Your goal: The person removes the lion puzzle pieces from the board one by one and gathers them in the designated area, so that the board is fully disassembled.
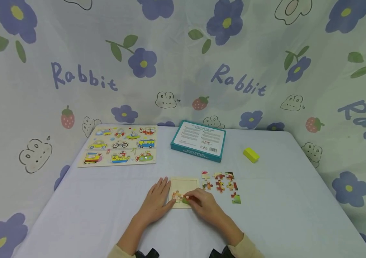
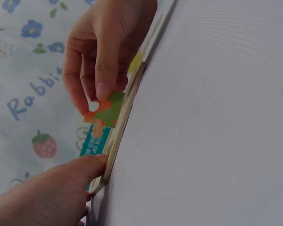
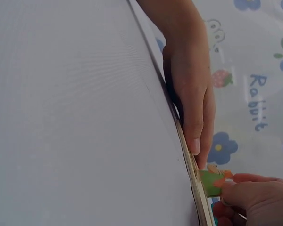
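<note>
A small wooden puzzle tray (image 1: 185,183) lies near the front middle of the table, with puzzle pieces (image 1: 176,196) in its lower left part. My right hand (image 1: 206,205) pinches a green and orange puzzle piece (image 2: 114,109) between thumb and fingers. That piece stands tilted over the tray's lower edge, seen also in the right wrist view. Beside the tray on the left, my left hand (image 1: 155,201) rests with its fingers straight and its thumb touching the frame. Right of the tray lie several loose puzzle pieces (image 1: 220,186) in rough columns.
At the back left lies a vehicle picture board (image 1: 116,154). A teal box (image 1: 199,140) lies at the back middle, with a yellow block (image 1: 251,154) to its right. A white cloth covers the table (image 1: 286,200), and a printed curtain (image 1: 183,71) hangs behind.
</note>
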A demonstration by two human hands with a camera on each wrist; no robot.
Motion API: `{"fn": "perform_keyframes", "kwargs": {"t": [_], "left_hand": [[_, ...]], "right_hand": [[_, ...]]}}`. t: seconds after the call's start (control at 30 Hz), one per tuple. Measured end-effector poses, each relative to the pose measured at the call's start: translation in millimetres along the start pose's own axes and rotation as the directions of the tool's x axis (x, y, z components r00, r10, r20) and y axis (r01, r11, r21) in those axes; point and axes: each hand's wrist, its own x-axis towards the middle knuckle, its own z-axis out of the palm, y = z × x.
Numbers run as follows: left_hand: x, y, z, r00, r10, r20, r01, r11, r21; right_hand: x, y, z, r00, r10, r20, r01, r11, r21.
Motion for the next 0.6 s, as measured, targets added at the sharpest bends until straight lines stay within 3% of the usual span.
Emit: {"fn": "perform_keyframes", "kwargs": {"t": [0.37,0.6], "left_hand": [[0.2,2.2,-2.9,1.000,-0.007,0.010,0.007,1.000,-0.009],[0.2,2.1,-3.3,1.000,-0.008,0.007,0.008,1.000,-0.022]], "right_hand": [[-2.7,2,-19,0.992,0.127,0.013,-0.127,0.992,0.011],[-3.8,7,-36,0.986,0.166,0.005,-0.165,0.984,-0.061]]}}
